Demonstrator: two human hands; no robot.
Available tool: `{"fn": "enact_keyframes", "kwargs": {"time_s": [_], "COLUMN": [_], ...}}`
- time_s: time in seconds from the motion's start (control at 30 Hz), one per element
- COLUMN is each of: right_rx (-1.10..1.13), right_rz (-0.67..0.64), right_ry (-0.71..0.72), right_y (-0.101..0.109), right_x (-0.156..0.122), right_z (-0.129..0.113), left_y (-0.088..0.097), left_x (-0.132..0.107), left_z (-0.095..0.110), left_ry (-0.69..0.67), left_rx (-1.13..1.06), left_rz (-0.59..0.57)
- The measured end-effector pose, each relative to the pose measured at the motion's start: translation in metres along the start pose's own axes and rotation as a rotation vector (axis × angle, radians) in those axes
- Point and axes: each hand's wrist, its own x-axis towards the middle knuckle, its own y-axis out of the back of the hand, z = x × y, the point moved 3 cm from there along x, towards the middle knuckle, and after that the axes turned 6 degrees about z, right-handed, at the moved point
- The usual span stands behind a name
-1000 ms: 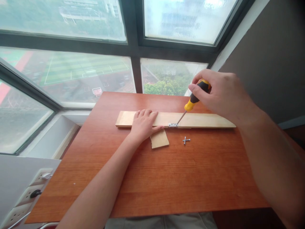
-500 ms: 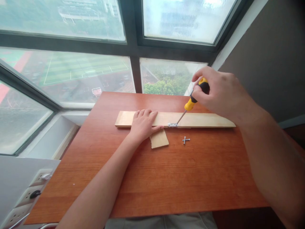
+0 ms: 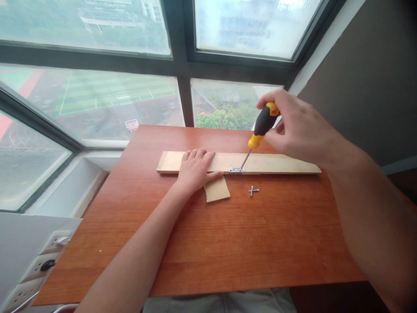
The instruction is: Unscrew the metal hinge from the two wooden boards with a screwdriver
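My left hand [image 3: 196, 170] lies flat with spread fingers on a long pale wooden board [image 3: 273, 164], its thumb along the near edge. My right hand [image 3: 289, 124] grips a yellow and black screwdriver [image 3: 264, 121] by the handle. The shaft slants down to the left, and its tip meets the right end of a small metal hinge [image 3: 236, 170] on the board's near edge. In front of the board, partly beneath my left hand, is a small square wooden piece [image 3: 217, 189]. Crossed screws [image 3: 253, 191] rest on the table to its right.
The reddish-brown table [image 3: 211, 243] stands against windows with a dark frame [image 3: 180, 65]. Wall sockets [image 3: 48, 264] with plugs sit beyond its left edge. A grey wall [image 3: 368, 87] rises on the right.
My right fingers have shifted on the screwdriver handle, opening out so more of it shows. The handle stands slightly more upright. My left hand and the board stay in place.
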Motion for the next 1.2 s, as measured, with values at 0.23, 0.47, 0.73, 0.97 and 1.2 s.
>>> {"fn": "enact_keyframes", "kwargs": {"time_s": [0.23,0.47,0.73,0.97,1.2], "right_rx": [-0.137,0.014,-0.168,0.051,-0.09], "right_rz": [0.117,-0.028,0.121,0.115,0.174], "right_ry": [-0.087,0.018,-0.124,0.041,-0.056], "right_y": [-0.004,0.0,0.001,0.006,-0.002], "right_x": [0.005,0.004,0.003,-0.004,0.003], "right_z": [0.001,-0.005,-0.005,-0.009,0.0], "left_y": [0.0,0.001,0.001,0.001,0.002], "left_x": [0.0,-0.001,-0.001,-0.002,-0.002], "left_z": [0.0,-0.001,-0.001,-0.001,-0.001], "left_ry": [0.009,-0.002,0.003,0.01,0.004], "left_rx": [-0.008,0.02,0.034,0.018,0.028], "left_rz": [-0.007,-0.013,-0.023,-0.023,-0.03]}}
